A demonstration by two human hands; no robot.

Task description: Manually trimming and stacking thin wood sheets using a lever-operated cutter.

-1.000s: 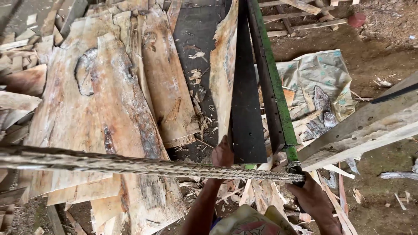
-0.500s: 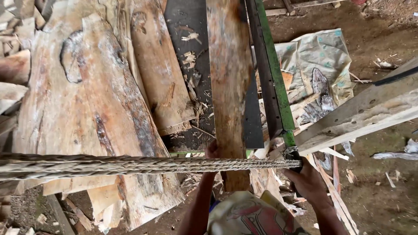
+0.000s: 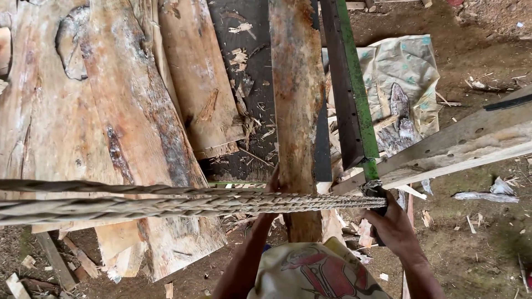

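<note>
Nearest the viewer, the right hand (image 3: 390, 221) is closed around a dark handle (image 3: 379, 207) at the end of a twisted rope (image 3: 166, 202) that spans the view. The left hand (image 3: 275, 185), partly hidden behind the rope, rests on the near end of a narrow plank (image 3: 298, 111); how far its fingers close cannot be told. The plank lies lengthwise on a dark worktop (image 3: 257, 66) beside a green-edged rail (image 3: 354, 94). As a judgement, the plank is positioned but not yet advanced. Left, bark-edged slabs (image 3: 111, 111) lie stacked. Beyond the rail, a crumpled sack (image 3: 404, 72) on the earth floor holds wood offcuts.
</note>
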